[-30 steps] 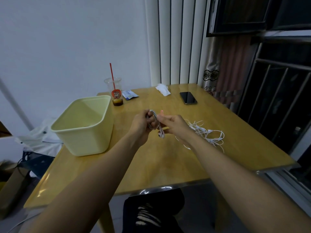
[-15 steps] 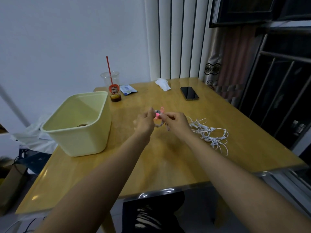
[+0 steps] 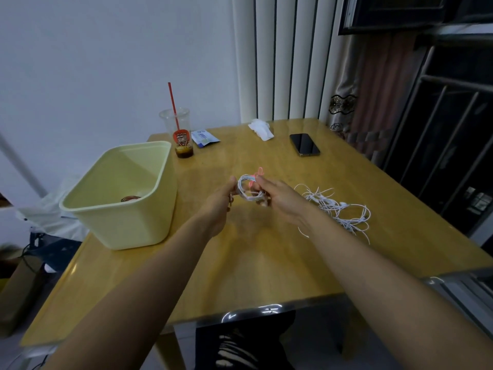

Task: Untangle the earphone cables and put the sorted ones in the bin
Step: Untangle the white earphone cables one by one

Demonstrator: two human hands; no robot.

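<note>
Both hands meet above the middle of the wooden table point(image 3: 266, 263). Between them is a coiled white earphone cable point(image 3: 246, 186) wound into a small ring, with a pink tie at its top. My left hand point(image 3: 220, 200) pinches the coil's left side. My right hand point(image 3: 280, 194) grips its right side. A tangled pile of white earphone cables point(image 3: 338, 206) lies on the table just right of my right wrist. The pale yellow bin point(image 3: 120, 222) stands at the left; a dark coiled cable point(image 3: 130, 199) lies on its bottom.
A plastic cup with a red straw point(image 3: 179, 134) and a blue packet point(image 3: 204, 137) stand behind the bin. A white tissue point(image 3: 261, 129) and a black phone point(image 3: 304, 144) lie at the far side. Window bars and a curtain are at the right.
The loose cable hanging from my hands is now wound into a compact ring held between both hands. My view has shifted slightly, and the hands sit a little farther forward.
</note>
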